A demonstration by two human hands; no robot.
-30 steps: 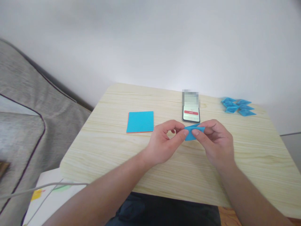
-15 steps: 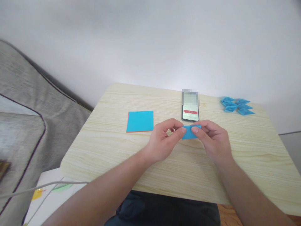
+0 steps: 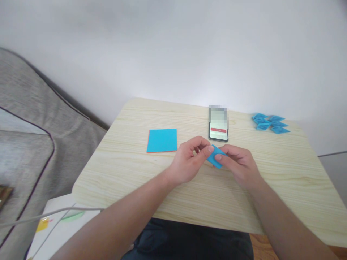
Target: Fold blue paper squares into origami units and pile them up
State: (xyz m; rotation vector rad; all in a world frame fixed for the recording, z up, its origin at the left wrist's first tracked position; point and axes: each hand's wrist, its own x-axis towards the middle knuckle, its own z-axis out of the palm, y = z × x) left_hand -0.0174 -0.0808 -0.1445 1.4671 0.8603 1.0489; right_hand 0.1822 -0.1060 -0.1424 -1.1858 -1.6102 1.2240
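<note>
A small folded piece of blue paper (image 3: 214, 161) is held above the table between both hands, tilted with its lower corner toward me. My left hand (image 3: 188, 159) pinches its upper left end between thumb and fingers. On the other side, my right hand (image 3: 238, 161) grips it, thumb lying on top and fingers behind. Beyond the hands lies a phone (image 3: 219, 134) with a lit screen, its upper part pixelated. A square stack of paper (image 3: 162, 140), blue on top with an orange-red edge, rests left of my left hand.
Several folded blue paper pieces (image 3: 271, 123) sit in a cluster at the table's back right. The pale wooden table (image 3: 116, 162) meets a white wall. A grey sofa (image 3: 67, 144) stands at the left, and a cable (image 3: 62, 209) runs at lower left.
The folded blue paper has turned clockwise from nearly level to a slant. My right hand has shifted slightly left and down with it; my left hand stays nearly in place.
</note>
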